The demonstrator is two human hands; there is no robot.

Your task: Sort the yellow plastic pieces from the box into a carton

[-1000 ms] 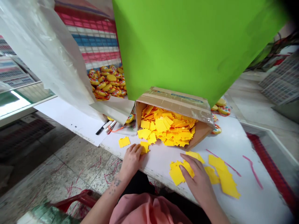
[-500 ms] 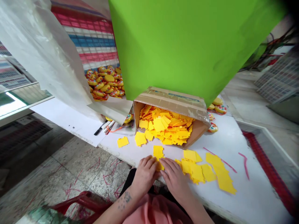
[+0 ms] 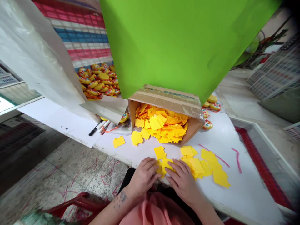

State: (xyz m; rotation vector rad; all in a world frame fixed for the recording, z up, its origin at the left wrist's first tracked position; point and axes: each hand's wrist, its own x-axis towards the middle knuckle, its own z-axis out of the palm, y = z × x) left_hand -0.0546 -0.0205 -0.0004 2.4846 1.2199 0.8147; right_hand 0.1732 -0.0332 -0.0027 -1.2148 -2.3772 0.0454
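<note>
Thin, flat yellow pieces (image 3: 164, 166) with small notches on their edges lie between my hands at the table's near edge. My left hand (image 3: 144, 175) has bent fingers closed on the left end of these pieces, its thumb low beside them. My right hand (image 3: 184, 181) rests at their right end, fingers apart and lying over the yellow edge; what lies under its fingertips is hidden. Just beyond my hands is a single yellow piece (image 3: 160, 152). More yellow pieces (image 3: 197, 165) overlap in a row right of my right hand.
A cardboard box (image 3: 171, 97) on its side spills a heap of yellow pieces (image 3: 161, 123) toward me. Behind it stands a large green panel (image 3: 178, 47). Pens (image 3: 99, 126) lie to the left. Round yellow items (image 3: 98, 82) pile at back left. Pink strips (image 3: 237, 159) lie at right.
My hands have moved apart, the right one shifting right, baring more of the yellow pieces between them. The single piece beyond them has turned slightly. The whole view has shifted a little.
</note>
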